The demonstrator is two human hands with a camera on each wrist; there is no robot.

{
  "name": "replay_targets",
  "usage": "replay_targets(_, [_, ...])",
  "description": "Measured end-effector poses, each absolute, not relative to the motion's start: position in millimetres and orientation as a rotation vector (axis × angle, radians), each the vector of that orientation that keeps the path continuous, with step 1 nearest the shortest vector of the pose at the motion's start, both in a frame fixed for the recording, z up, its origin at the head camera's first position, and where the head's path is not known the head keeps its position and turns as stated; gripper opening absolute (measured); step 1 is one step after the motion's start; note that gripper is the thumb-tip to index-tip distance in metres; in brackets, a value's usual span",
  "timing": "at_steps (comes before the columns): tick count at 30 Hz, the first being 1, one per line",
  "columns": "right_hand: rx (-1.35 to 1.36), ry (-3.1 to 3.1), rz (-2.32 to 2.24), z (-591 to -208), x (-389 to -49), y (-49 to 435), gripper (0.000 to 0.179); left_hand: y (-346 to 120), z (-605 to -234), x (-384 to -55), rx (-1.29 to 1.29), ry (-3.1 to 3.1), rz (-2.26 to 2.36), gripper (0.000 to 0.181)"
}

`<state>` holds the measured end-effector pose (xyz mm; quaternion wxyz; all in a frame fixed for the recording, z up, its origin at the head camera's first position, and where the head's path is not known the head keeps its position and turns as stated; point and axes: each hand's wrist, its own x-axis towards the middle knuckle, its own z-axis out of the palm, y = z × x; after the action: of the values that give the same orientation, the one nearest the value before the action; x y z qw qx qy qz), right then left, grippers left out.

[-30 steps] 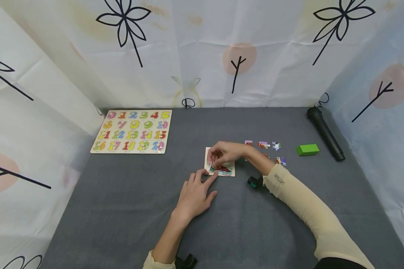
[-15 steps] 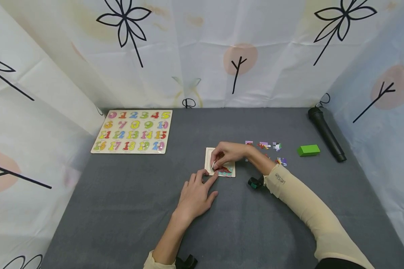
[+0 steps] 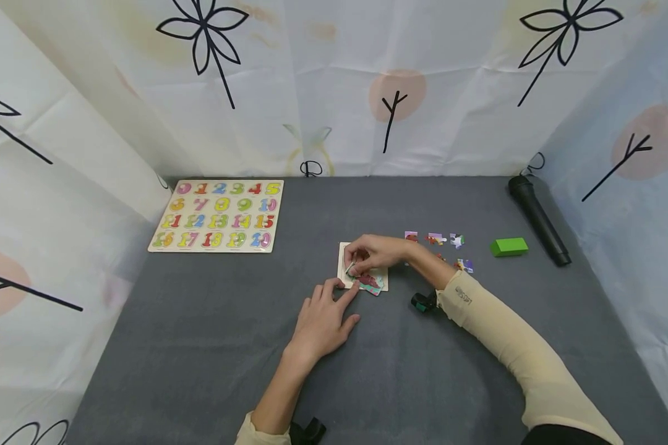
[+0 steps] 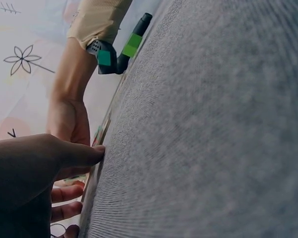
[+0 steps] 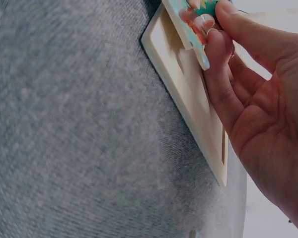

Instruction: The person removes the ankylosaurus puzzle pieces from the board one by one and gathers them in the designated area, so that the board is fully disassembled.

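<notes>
A small wooden puzzle tray [image 3: 385,272] lies at mid-table, its frame and part of its floor bare in the right wrist view. My right hand [image 3: 375,252] is over it, thumb and forefinger pinching a small teal-green puzzle piece [image 5: 207,7]. Joined puzzle pieces [image 3: 372,283] with a red-brown picture sit askew on the tray, one corner poking past its near edge. My left hand [image 3: 321,318] rests at the tray's near-left corner, fingers mostly extended, forefinger and thumb by the joined pieces. My right fingers hide part of the tray.
Several loose puzzle pieces [image 3: 436,239] lie right of the tray, partly behind my right wrist. Further right are a green block [image 3: 509,247] and a black microphone [image 3: 539,220]. A number board [image 3: 217,216] lies at back left. Patterned cloth [image 3: 334,80] walls the table.
The joined pieces have turned, so a corner now juts over the tray's near edge. My right fingers shifted slightly with the pinched piece; my left hand stays nearly in place.
</notes>
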<state>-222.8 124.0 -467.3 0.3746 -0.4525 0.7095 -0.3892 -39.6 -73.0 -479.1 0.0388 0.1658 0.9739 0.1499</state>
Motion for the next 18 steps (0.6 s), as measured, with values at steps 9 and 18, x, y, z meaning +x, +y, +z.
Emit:
replay_targets(9, [-1.032,1.825,-1.025,-464.0,-223.3,118.6,0.013,-71.2,-480.2,-39.7,0.538,2.987,0.446,0.056])
replay_targets(18, [-1.003,1.908,-1.114,-460.8,-224.0,130.7,0.017,-69.7,-479.0,-38.5,0.488,2.976,0.462,0.063])
